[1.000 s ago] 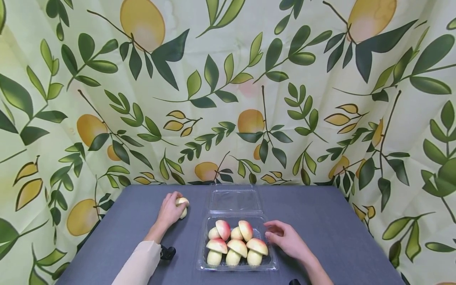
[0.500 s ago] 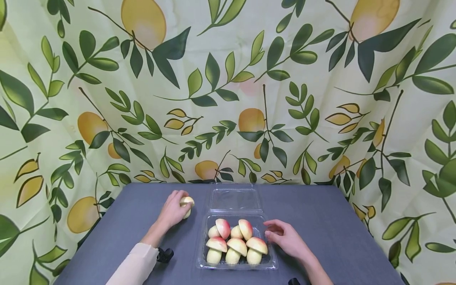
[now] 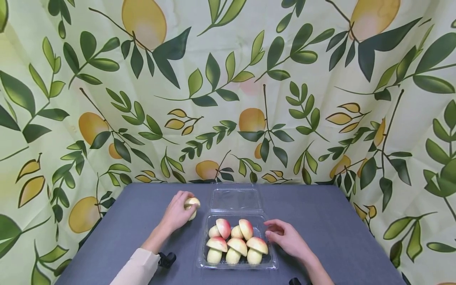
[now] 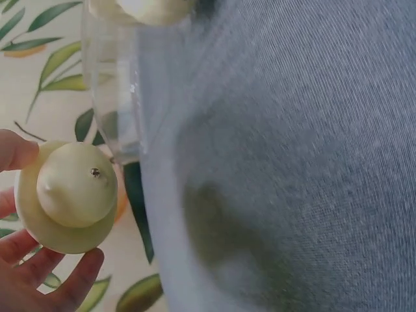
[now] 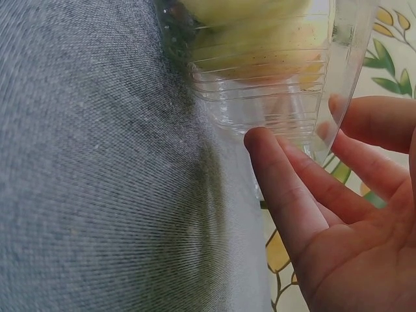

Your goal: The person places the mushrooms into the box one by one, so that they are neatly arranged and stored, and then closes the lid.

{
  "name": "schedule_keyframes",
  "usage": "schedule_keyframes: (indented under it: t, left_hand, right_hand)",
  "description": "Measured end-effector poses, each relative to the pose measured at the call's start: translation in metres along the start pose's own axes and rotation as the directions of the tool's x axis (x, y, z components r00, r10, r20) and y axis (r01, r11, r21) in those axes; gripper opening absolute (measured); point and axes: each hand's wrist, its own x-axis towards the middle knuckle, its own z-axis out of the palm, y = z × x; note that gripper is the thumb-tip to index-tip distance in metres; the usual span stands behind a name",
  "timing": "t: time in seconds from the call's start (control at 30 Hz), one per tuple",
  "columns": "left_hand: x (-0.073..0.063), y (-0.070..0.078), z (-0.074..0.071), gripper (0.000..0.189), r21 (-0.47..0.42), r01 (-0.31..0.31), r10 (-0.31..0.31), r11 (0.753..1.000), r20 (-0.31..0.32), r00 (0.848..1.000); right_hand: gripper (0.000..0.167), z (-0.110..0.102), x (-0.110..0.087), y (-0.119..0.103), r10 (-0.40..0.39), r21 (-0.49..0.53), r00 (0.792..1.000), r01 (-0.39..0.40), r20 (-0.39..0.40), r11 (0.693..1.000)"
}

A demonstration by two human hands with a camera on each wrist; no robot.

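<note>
Mushroom Pinched by the Cap, and the Box Wall Waited

And there it was, one mushroom [image 3: 192, 202] up in the left hand [image 3: 179, 209], thumb [image 4: 19, 151] on one side of the cap and fingers [image 4: 81, 276] on the other! It hung just left of the clear plastic box [image 3: 257, 227], seemingly off the tabletop [image 3: 327, 213], its stem end turned toward the wrist. A smooth, rounded cap in a fingertip grip: that looked like the first danger. A little slack, and it could have popped loose, dropped and rolled.

Next hazard, the box's left wall! It stood squarely between the mushroom and the five other mushrooms [image 3: 233, 257] inside, three along the front and two behind. Carried too low, cap or knuckles could have clipped that rim and shoved the whole box sideways; thin plastic like that probably weighed very little.

Over on the far side, the right hand [image 3: 286, 237] grasped nothing, fingers loosely extended at the box's right edge. Contact looked likely, but whether it was actually bracing could not be told. If it was only hovering there, one bump would surely have met no resistance.

And what a crowd inside! Caps overlapped their neighbours, so a careless touch might have tipped one over or wedged two together. The lid [image 3: 236, 199] lay folded back behind, and a hard jolt could have swung it forward into the hands' way.
</note>
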Motion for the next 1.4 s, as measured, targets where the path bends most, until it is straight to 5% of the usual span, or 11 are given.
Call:
schedule_keyframes:
  t: [0.33,1.4]
  left_hand:
    - [-0.002,0.024,0.002,0.023,-0.004,-0.155,0.154,0.988,-0.051,0.987]
    - [-0.016,0.092,0.025,0.025,-0.08,-0.337,0.34,0.938,0.016,0.94]
  right_hand:
    - [0.036,-0.001,0.001,-0.001,-0.01,-0.004,1.0,0.01,0.005,1.0]
    - [0.036,0.001,-0.001,-0.002,0.015,0.014,1.0,-0.015,-0.002,1.0]
